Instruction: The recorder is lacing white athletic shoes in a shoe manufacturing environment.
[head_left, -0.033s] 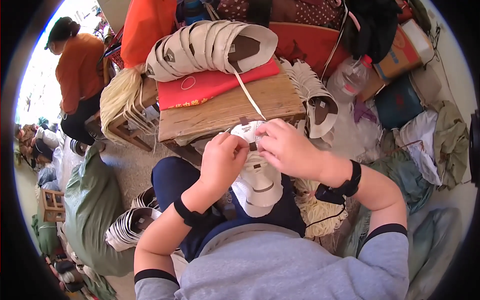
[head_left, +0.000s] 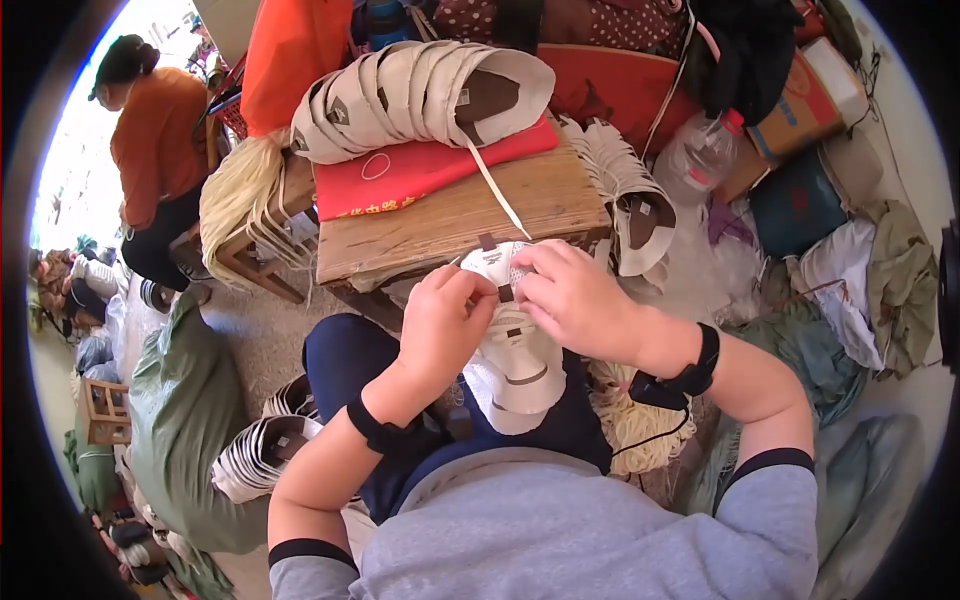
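A white shoe upper [head_left: 515, 365] with brown trim rests between my thighs, its tongue pointing at the bench. My left hand [head_left: 445, 312] is closed in a pinch at the left side of its lacing opening. The narrow white tip of a shoelace [head_left: 456, 261] sticks out past those fingers; the rest is hidden. My right hand [head_left: 578, 300] closes its thumb and fingers on the upper's right edge, beside the tongue. Just beyond, a wooden bench [head_left: 430, 235] carries a nested row of beige uppers [head_left: 420, 100] on a red cloth [head_left: 360, 190], with a pale lace [head_left: 497, 190] hanging over it.
More nested uppers lie right of the bench [head_left: 640, 225] and by my left leg [head_left: 265, 450]. Pale laces [head_left: 245, 195] hang at left; another bundle [head_left: 650, 430] lies by my right leg. A green sack [head_left: 185, 420] stands left. A person in orange [head_left: 165, 130] sits far left.
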